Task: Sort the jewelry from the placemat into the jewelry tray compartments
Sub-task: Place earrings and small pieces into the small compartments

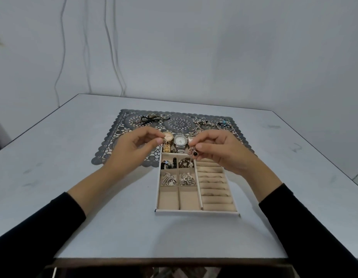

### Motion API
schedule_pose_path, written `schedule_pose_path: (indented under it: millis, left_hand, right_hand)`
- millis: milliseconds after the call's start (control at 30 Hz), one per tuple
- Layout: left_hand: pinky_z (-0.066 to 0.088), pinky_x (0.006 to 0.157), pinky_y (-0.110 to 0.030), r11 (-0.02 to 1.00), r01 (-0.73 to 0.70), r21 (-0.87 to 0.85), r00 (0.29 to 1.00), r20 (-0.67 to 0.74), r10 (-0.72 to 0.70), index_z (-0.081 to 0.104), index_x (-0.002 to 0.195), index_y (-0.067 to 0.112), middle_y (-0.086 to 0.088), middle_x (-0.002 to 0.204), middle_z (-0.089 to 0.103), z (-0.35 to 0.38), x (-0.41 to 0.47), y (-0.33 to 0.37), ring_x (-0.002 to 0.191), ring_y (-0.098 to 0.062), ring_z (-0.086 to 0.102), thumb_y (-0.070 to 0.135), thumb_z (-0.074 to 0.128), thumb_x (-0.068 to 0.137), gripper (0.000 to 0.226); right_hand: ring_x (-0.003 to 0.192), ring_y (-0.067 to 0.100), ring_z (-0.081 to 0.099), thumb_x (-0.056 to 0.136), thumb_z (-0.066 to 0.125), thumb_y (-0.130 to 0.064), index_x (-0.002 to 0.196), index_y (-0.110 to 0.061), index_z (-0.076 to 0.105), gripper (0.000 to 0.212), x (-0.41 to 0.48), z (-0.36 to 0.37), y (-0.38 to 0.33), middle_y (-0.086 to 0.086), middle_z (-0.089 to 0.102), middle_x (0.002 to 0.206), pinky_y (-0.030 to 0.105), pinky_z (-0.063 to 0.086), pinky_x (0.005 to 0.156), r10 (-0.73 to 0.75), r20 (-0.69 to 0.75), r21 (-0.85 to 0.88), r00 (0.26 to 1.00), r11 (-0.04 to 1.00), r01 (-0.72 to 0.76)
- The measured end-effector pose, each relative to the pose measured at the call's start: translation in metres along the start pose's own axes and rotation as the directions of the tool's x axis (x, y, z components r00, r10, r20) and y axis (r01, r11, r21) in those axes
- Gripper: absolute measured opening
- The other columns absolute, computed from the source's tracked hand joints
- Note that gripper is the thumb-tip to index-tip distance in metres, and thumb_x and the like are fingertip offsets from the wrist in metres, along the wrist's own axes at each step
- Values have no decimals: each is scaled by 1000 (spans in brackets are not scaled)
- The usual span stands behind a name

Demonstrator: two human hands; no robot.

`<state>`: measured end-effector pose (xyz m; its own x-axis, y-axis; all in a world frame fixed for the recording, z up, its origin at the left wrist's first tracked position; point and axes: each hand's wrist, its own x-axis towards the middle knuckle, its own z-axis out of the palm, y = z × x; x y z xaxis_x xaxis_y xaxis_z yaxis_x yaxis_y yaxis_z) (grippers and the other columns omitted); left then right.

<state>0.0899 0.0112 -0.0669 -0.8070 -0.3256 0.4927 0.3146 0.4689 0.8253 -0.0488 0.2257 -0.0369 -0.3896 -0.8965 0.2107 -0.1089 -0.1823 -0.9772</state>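
Observation:
A beige jewelry tray (197,212) lies on the table in front of a dark lace placemat (114,141). Its far compartment holds a gold watch (167,138) and a silver watch (179,141). Black beads (170,164) and silver earrings (168,179) fill left compartments; ring rolls (214,189) run down the right. My right hand (224,151) pinches a small dangling piece with a dark stone (194,153) above the tray. My left hand (138,146) hovers beside the gold watch, its thumb and fingertips pinched together; what it holds is too small to tell.
On the placemat's far side lie a black corded piece (152,118), a beaded chain (205,123) and a piece with turquoise stones (224,123). The two nearest left tray compartments (179,198) hold nothing. Cables hang on the wall behind the table.

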Motion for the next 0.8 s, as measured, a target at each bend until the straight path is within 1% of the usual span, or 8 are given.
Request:
schedule_pose_path:
  millis: [133, 267, 367, 433, 533, 600, 700, 800]
  left_hand:
    - [59, 67, -31, 1000, -13, 0, 1000, 3, 13, 72, 99, 18, 4, 87, 72, 4, -7, 4, 80, -12, 66, 17, 68, 88, 12]
    - [54, 65, -19, 1000, -29, 10, 1000, 8, 29, 72, 98, 19, 9, 84, 71, 7, -11, 4, 76, -7, 64, 13, 68, 88, 11]
    - [51, 71, -18, 999, -28, 20, 1000, 11, 28, 72, 98, 17, 7, 86, 72, 8, -12, 3, 78, -8, 66, 13, 69, 88, 12]
    - [52, 70, -21, 1000, -20, 19, 1000, 15, 20, 72, 97, 18, 3, 86, 72, 7, -13, 3, 78, -11, 65, 14, 69, 88, 11]
    - [53, 69, -33, 1000, 0, -5, 1000, 12, 0, 72, 97, 20, -3, 87, 72, 6, -13, 3, 78, -16, 64, 18, 69, 86, 11]
    - [54, 72, -37, 1000, 1, -15, 1000, 11, -1, 72, 97, 21, -5, 89, 72, 5, -13, 2, 80, -20, 65, 23, 69, 85, 13]
    - [56, 73, -42, 1000, 11, -23, 1000, 15, -11, 72, 98, 17, -10, 92, 72, 4, -13, 1, 86, -35, 66, 24, 68, 84, 17]
    - [58, 67, -26, 999, 28, -42, 1000, 11, -27, 72, 98, 20, -11, 92, 72, 3, -11, 0, 84, -27, 67, 21, 68, 85, 14]
  right_hand:
    - [74, 22, 69, 81, 66, -6, 95, -5, 72, 15, -8, 5, -2, 17, 69, 87, 25, 58, 69, 18, 107, 46, 994, 999, -23]
    - [76, 21, 69, 85, 60, 4, 96, -5, 72, 18, -13, 9, -2, 13, 72, 87, 26, 57, 70, 82, 239, -6, 968, 997, -83]
    - [78, 17, 69, 86, 59, 5, 96, -5, 70, 19, -16, 11, -3, 9, 73, 89, 25, 57, 72, 135, 289, -63, 948, 991, -122]
    - [79, 15, 69, 86, 61, 4, 97, -5, 71, 18, -16, 12, -4, 6, 73, 90, 25, 57, 74, 159, 311, -117, 937, 985, -129]
    - [77, 14, 69, 85, 63, 1, 99, -5, 70, 17, -17, 13, -8, 3, 74, 88, 23, 56, 75, 215, 324, -215, 921, 965, -150]
    - [77, 16, 70, 86, 63, 3, 99, -6, 71, 17, -17, 12, -8, 7, 74, 88, 23, 56, 75, 245, 320, -277, 915, 948, -157]
    - [81, 23, 70, 87, 64, 0, 99, -8, 72, 17, -18, 10, -9, 23, 72, 93, 26, 56, 77, 261, 304, -333, 916, 930, -155]
    - [82, 24, 70, 87, 64, 0, 99, -8, 72, 17, -17, 7, -10, 26, 71, 94, 29, 56, 80, 275, 287, -370, 917, 915, -159]
